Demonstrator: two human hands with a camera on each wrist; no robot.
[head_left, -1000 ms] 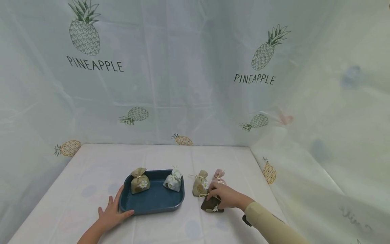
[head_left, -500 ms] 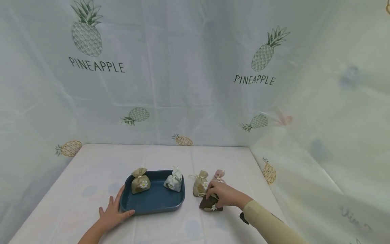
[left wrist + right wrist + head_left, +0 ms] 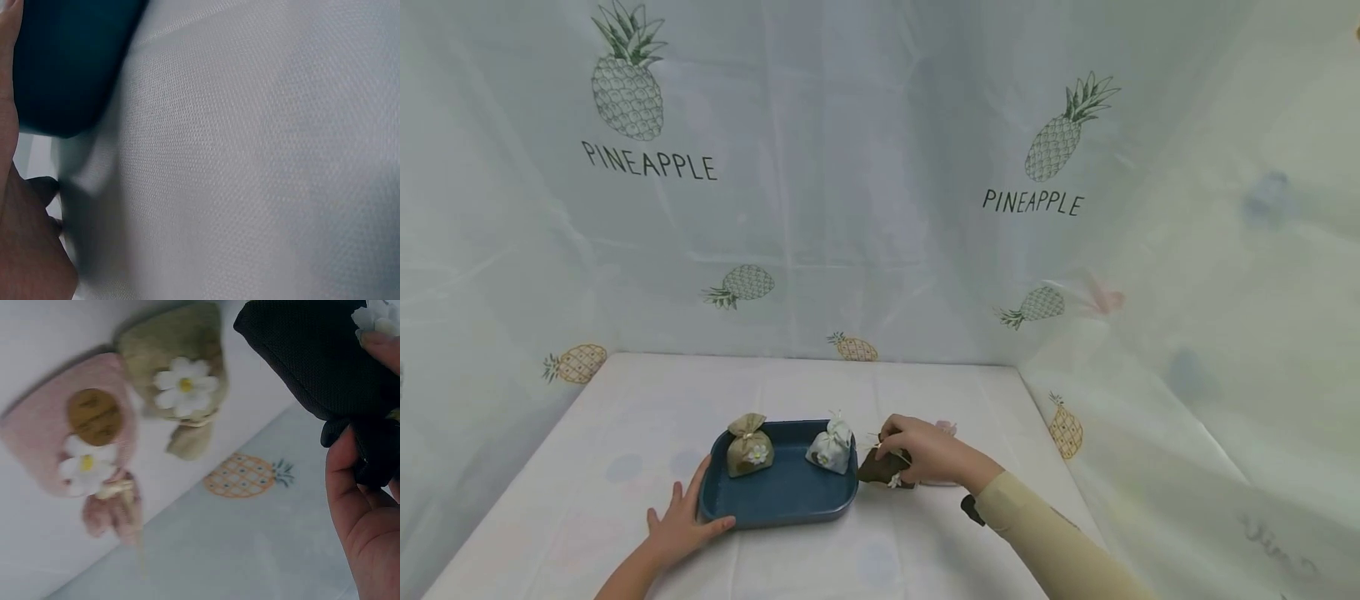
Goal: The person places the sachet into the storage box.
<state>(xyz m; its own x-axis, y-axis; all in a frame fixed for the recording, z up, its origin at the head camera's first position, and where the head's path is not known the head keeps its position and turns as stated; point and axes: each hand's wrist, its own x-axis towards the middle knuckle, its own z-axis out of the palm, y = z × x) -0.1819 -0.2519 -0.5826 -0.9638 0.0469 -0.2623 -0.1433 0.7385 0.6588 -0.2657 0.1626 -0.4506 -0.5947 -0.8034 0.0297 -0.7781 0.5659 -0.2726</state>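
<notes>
My right hand pinches a gathered dark cloth pouch; left of those fingers, my left hand, spread, touches a blue rectangular tray. Carrying step, I judge; next calls for height.

The head view looks forward and down over the tabletop to its far edge. The left wrist view sits close to the tabletop, sharing the tray with the head view. The right wrist view, nearly upside down, faces the far edge from near the dark bag, sharing that and the pink bag with the head view.
</notes>
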